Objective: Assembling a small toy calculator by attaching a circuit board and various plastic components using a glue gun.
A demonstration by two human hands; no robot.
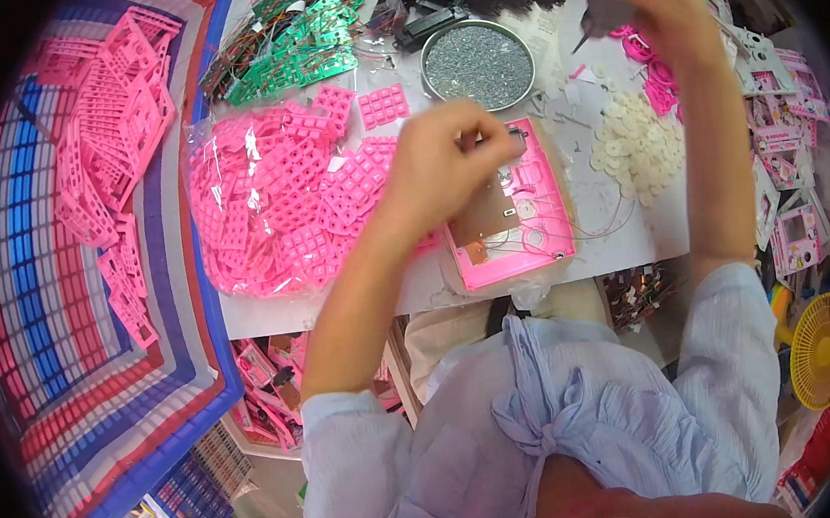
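Observation:
A pink plastic casing (540, 178) lies open on the table in front of me, on a brownish pad. Inside it are a brown circuit board (484, 218) and thin wires that trail out to the right. Over the casing's upper part is my left hand (452, 165), its thumb and fingers pinched together. A small dark bit shows at the fingertips, too small to name. Raised at the top right, my right hand (662, 11) is closed around a dark tool with a thin bit (599, 21), partly blurred.
Beyond the casing stands a round tray of small metal screws (478, 65). A bag of pink keypad pieces (271, 197) and green circuit boards (309, 45) are on the left. White discs (640, 147) and pink rings (657, 78) lie right. A yellow fan (824, 351) stands lower right.

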